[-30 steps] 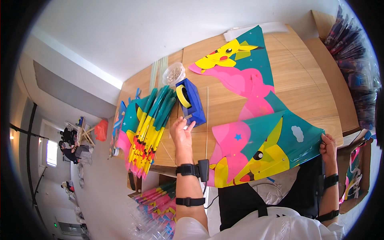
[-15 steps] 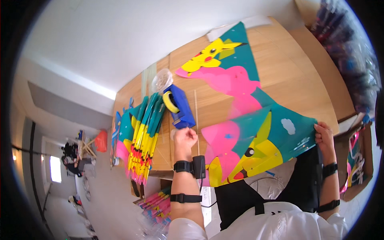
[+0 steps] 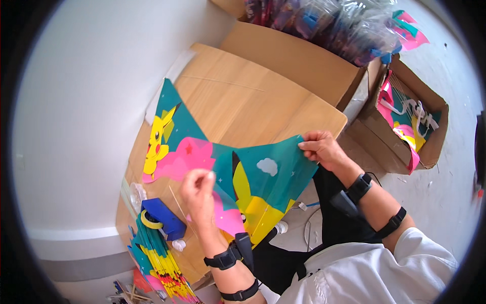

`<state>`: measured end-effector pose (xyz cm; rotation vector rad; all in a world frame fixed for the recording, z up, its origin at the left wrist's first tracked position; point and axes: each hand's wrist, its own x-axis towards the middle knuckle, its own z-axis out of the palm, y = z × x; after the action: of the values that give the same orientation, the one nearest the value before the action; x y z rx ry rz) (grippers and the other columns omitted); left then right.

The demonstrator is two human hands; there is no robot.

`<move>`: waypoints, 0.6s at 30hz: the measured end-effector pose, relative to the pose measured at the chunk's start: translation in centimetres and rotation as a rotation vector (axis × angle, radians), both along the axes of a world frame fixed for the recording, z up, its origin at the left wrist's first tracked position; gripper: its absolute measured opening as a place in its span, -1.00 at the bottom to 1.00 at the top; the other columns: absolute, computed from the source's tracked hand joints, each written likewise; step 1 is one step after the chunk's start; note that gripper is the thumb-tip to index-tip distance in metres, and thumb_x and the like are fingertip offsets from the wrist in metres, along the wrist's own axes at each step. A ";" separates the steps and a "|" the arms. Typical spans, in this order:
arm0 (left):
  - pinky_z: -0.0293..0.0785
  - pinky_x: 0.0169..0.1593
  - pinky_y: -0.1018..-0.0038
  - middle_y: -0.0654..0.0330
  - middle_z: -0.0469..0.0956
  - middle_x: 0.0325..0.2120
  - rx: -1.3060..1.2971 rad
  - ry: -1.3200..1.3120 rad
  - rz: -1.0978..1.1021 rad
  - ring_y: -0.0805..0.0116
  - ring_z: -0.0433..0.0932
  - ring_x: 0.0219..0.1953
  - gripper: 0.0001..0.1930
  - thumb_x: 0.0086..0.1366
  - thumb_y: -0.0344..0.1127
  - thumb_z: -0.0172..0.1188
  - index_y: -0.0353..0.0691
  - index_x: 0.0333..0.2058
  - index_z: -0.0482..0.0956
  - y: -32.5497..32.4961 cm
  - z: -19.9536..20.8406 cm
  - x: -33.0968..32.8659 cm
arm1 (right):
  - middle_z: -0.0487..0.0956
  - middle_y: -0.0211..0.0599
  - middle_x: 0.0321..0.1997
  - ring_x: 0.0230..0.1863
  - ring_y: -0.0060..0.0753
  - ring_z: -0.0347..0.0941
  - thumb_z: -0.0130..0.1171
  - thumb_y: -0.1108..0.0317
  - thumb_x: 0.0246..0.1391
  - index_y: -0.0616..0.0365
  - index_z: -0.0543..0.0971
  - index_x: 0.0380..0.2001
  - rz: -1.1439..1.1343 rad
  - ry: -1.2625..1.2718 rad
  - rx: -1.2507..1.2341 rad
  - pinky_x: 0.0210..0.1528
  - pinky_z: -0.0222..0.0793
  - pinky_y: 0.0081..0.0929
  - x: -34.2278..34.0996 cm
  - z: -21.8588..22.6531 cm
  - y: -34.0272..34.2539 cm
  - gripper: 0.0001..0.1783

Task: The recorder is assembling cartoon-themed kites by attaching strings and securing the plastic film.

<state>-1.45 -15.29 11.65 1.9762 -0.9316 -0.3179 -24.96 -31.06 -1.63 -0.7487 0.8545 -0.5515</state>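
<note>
A thin printed kite (image 3: 283,167), teal and pink with yellow cartoon figures and a white cloud, spreads across the wooden table and hangs over its near edge toward my lap. At its right corner, my right hand (image 3: 324,149) pinches the teal edge between thumb and fingers. My left hand (image 3: 198,195) is raised over the pink middle part, its fingertips pressed together. Whatever those fingers hold is too small to see. Left of that hand stands a blue tape dispenser (image 3: 169,220) with a yellowish tape roll (image 3: 151,220).
Folded kites (image 3: 162,263) lie in a bundle at the lower left, near a clear tub (image 3: 136,195). A thin stick (image 3: 183,210) rests on the table (image 3: 263,109). Behind is a cardboard box (image 3: 288,58) beside plastic-wrapped packages (image 3: 349,30); an open carton (image 3: 435,126) with kites stands right.
My left hand has left the tape dispenser's front end and come over the kite. My right hand still grips the corner. The view has turned toward the right.
</note>
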 end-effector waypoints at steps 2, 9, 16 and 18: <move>0.31 -0.32 0.57 0.26 0.41 -0.39 -0.092 0.294 -0.271 0.50 0.39 -0.34 -0.92 0.00 -0.50 0.24 -0.31 -0.51 0.51 -3.2 -0.7 -2.6 | 0.54 -0.45 -0.50 -0.56 -0.70 0.44 0.18 0.48 0.04 0.24 0.57 -0.39 0.009 -0.082 0.033 -0.58 0.32 -0.77 0.1 0.1 0.6 -0.94; 0.28 -0.15 0.55 0.26 0.40 -0.34 0.114 0.402 -0.464 0.48 0.38 -0.26 -0.94 0.01 -0.51 0.24 -0.35 -0.51 0.53 -10.8 -5.1 -7.3 | 0.57 -0.34 -0.43 -0.40 -0.55 0.55 0.09 0.49 0.11 0.32 0.56 -0.30 0.032 -0.225 0.030 -0.38 0.48 -0.69 -0.5 0.1 0.8 -0.87; 0.31 -0.20 0.59 0.30 0.46 -0.46 0.186 0.495 -0.458 0.53 0.40 -0.37 -0.97 0.04 -0.52 0.22 -0.35 -0.50 0.56 -12.5 -6.8 -8.2 | 0.57 -0.28 -0.44 -0.39 -0.50 0.57 0.07 0.54 0.04 0.33 0.54 -0.34 0.035 -0.275 0.031 -0.36 0.49 -0.64 -0.8 -0.3 0.5 -0.88; 0.32 -0.21 0.60 0.31 0.47 -0.50 0.194 0.488 -0.467 0.54 0.40 -0.40 -0.97 0.04 -0.52 0.22 -0.35 -0.49 0.56 -12.6 -7.6 -8.0 | 0.57 -0.28 -0.45 -0.39 -0.50 0.57 0.07 0.54 0.03 0.34 0.54 -0.35 0.038 -0.280 0.018 -0.35 0.50 -0.64 -0.8 -0.4 0.5 -0.88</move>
<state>-9.41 -27.91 4.05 1.7056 -1.0505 -1.1362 -25.78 -30.60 -2.01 -0.6511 0.5838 -0.5982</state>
